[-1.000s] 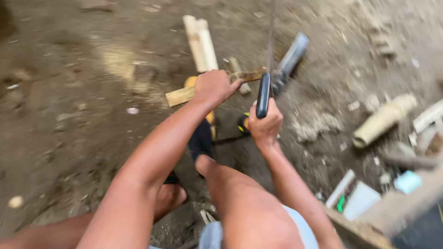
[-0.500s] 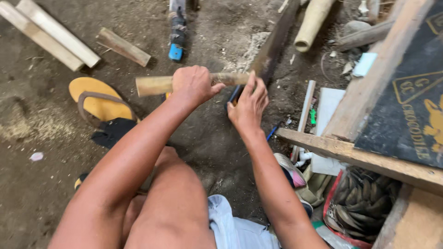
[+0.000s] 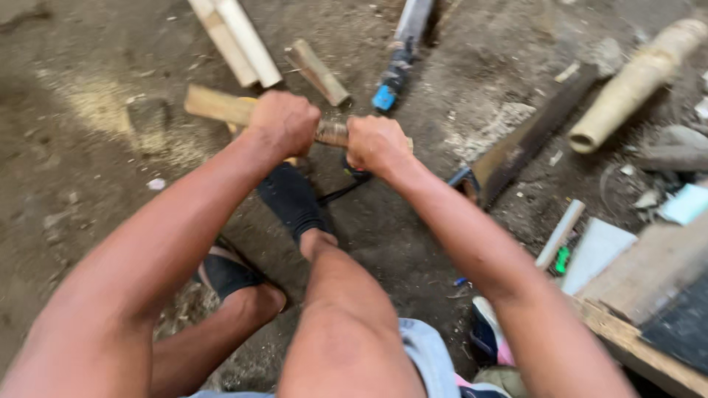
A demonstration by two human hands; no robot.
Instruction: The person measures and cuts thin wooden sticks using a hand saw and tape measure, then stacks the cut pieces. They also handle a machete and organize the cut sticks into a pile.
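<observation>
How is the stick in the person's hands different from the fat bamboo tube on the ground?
The stick is thin and flat, gripped by the left hand and right hand; the bamboo tube is thick, round, hollow and lies untouched on the dirt. The stick sits crosswise; the tube slants. Both are pale tan.

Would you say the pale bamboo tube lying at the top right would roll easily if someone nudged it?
Probably: the bamboo tube is round, though the rough dirt floor might stop it soon. Its open end looks hollow, so it is likely stiff and light.

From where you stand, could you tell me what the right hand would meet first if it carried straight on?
Probably the blue-ended tool on the ground just beyond the right hand; depth is unclear.
</observation>
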